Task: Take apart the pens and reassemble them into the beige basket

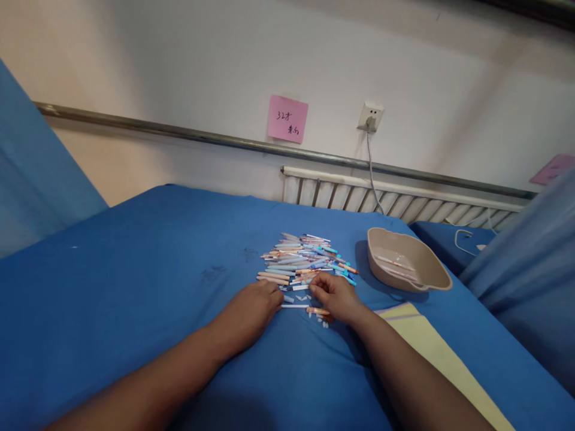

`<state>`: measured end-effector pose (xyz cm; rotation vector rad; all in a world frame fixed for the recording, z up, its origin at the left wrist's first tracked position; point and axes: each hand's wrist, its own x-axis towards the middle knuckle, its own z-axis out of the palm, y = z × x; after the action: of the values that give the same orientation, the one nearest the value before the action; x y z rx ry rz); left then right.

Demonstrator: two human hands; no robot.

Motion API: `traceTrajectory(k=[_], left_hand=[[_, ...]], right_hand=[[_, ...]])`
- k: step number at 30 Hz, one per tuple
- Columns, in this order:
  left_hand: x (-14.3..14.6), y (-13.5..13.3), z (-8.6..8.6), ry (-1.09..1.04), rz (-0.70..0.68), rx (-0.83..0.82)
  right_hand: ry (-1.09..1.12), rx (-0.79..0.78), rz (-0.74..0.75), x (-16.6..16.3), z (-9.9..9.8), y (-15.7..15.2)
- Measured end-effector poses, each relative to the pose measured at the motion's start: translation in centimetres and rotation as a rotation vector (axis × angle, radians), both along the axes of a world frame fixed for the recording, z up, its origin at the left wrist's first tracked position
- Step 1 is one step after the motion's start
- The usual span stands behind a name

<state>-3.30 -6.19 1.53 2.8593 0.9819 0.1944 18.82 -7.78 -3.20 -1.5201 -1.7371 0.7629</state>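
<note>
A pile of pens [291, 261] in grey-blue, peach, white and bright blue lies on the blue cloth, just beyond both hands. My left hand [254, 311] rests at the pile's near left, its fingers curled; whatever they hold is hidden. My right hand [338, 297] is closed in a pinch at the right end of a white pen [300, 288]. Between the hands lie a thin white tube [294, 306] and small white pieces [303, 298]. An orange pen part [317, 310] sits below my right fingers, with more white bits [324, 324] beside it.
On the right stands a beige basin [438, 272] with a few pens inside. Yellow sheets [442, 347] lie under my right forearm's side. Behind the bed are a radiator [332, 190], a metal rail [202, 139] and a plugged-in socket [371, 116]. Blue curtains hang at both sides.
</note>
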Motion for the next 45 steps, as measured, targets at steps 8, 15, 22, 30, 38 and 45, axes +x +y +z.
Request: traceTrajectory(k=[8,15,22,30,38,45], left_hand=[[-0.1,0.3,-0.6,-0.053,-0.018,0.023],[0.1,-0.4,-0.2,-0.037,-0.026,0.017],[0.4,-0.6,-0.7,-0.128,0.027,-0.042],[0.6,-0.7,-0.4,-0.273,0.047,-0.144],[-0.7,1.6,-0.6,-0.598,0.242,-0.236],[-1.9,4.1,-1.8,-0.691,0.422,-0.314]], right_hand=[[-0.007,0.025,0.006,-0.1,0.0,-0.1],[-0.022,0.011,0.011,-0.2,0.1,-0.1],[-0.006,0.054,0.025,-0.4,0.7,-0.3],[0.416,-0.038,0.157,-1.4,2.0,-0.8],[0.675,-0.016,-0.042,-1.9,2.3,-0.8],[1.000,0.011,-0.273,0.2,1.8,0.3]])
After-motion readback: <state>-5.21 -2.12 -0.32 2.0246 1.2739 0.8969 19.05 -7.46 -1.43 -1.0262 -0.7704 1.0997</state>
